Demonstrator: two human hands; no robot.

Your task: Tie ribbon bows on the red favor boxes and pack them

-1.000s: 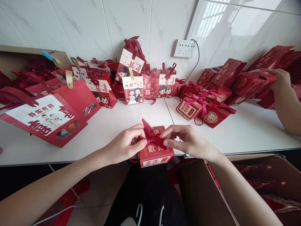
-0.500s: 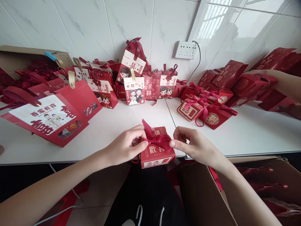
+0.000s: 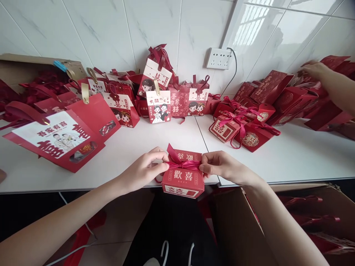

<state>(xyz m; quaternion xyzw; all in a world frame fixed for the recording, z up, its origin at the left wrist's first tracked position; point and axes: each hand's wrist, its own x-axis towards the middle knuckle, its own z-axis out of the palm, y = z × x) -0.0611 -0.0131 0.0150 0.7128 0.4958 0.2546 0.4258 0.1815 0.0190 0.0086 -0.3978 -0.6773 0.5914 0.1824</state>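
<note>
A small red gift box (image 3: 181,181) with pale Chinese characters sits at the table's front edge, its near side overhanging slightly. Across its top runs a dark pink ribbon (image 3: 183,166), knotted in the middle. My left hand (image 3: 151,168) pinches the ribbon at the box's left side, thumb against fingers. At the right side, my right hand (image 3: 219,166) pinches the ribbon's other end between thumb and curled fingers. One ribbon tail stands up on the upper left of the box. Part of a red cord shows beside the box, under my left hand.
Ribboned red boxes (image 3: 244,129) stand right of centre. Large red gift bags (image 3: 58,136) lean at the left, with more boxes (image 3: 158,107) along the tiled wall. Another person's hand (image 3: 316,70) reaches into boxes at far right. An open carton (image 3: 241,218) stands below the table.
My right hand has closed in on the ribbon, and the ribbon now lies straighter across the box. The box has turned slightly. Another person's hand has appeared at far right.
</note>
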